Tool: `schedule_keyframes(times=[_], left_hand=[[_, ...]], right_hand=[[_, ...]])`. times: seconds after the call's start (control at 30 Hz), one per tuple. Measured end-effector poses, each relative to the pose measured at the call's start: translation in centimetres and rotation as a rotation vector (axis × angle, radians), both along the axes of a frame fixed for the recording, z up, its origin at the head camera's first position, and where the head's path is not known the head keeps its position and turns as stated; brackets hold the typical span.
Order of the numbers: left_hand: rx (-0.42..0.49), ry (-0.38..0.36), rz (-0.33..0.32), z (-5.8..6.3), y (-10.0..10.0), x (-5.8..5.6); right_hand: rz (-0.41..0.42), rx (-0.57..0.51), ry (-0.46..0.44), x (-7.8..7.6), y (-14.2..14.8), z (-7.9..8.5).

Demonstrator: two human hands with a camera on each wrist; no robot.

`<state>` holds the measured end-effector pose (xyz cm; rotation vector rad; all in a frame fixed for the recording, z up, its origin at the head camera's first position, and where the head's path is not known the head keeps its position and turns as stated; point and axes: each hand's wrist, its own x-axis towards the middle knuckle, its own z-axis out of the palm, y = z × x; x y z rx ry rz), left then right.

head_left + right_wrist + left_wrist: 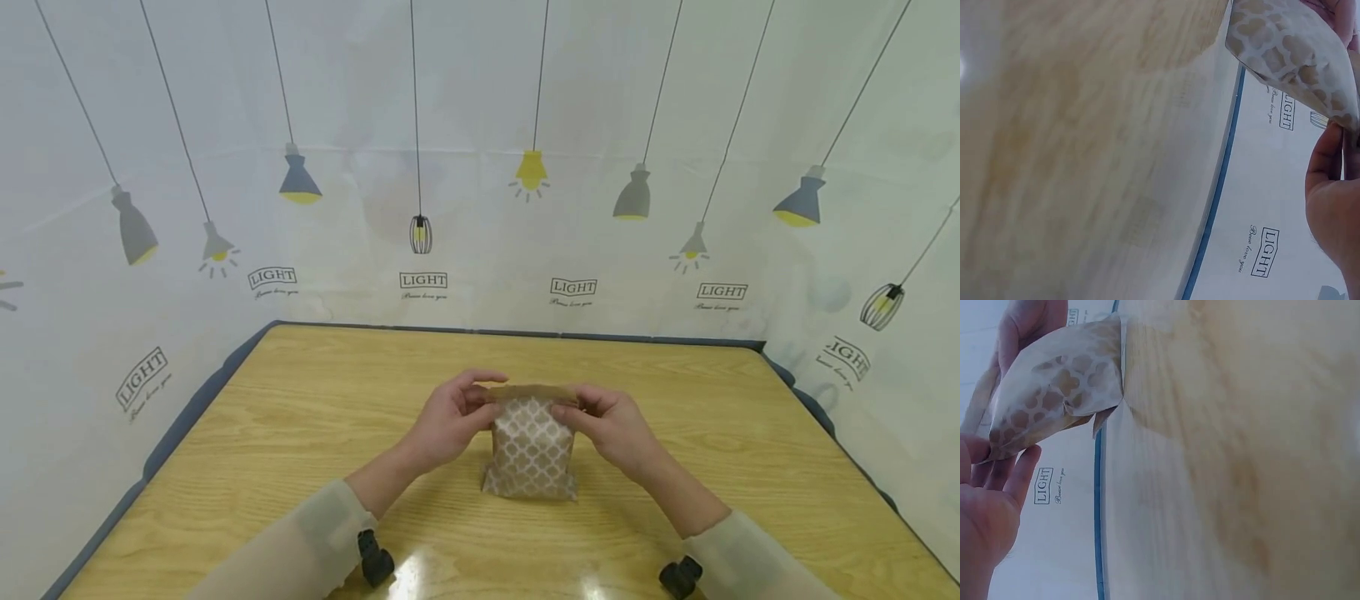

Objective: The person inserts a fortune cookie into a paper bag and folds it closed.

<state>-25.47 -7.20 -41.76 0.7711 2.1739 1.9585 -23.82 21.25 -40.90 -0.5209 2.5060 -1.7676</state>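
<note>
A brown paper bag (532,454) with a white lattice pattern stands upright on the wooden table, its plain brown top edge folded over. At the bag's upper left corner, my left hand (452,419) pinches the paper between thumb and fingers. The upper right corner is pinched by my right hand (613,427), thumb on the near face. In the left wrist view the bag (1063,384) bulges in the middle, and the left hand (991,506) grips its narrow top end. The right wrist view shows the right hand (1335,200) at the same folded end. The bag's contents are hidden.
The wooden table (300,433) spreads around the bag on all sides. A dark blue edging (472,332) runs along its far side. Behind it hangs a white backdrop (480,183) printed with lamps. Small black devices (375,560) sit at both wrists.
</note>
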Motion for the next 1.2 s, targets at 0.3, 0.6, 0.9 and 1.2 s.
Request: schedule_keyframes(times=[0.3,0.6,0.9,1.2], left_hand=[[-0.06,0.009,-0.044,0.1,-0.4,-0.2],[-0.078,-0.002,-0.085,0.0,-0.3,0.1],[-0.131,0.0,-0.014,-0.2,0.0,0.2],[-0.134,0.115,0.051,-0.2,1.2,0.7]], right_hand=[[0.131,-0.032,0.091,-0.2,0.6,-0.5],[0.179,0.042,0.17,-0.2,0.5,-0.5],[0.185,0.07,0.142,0.4,0.3,-0.2],[0.038,0.163,0.056,0.7,-1.6,0.5]])
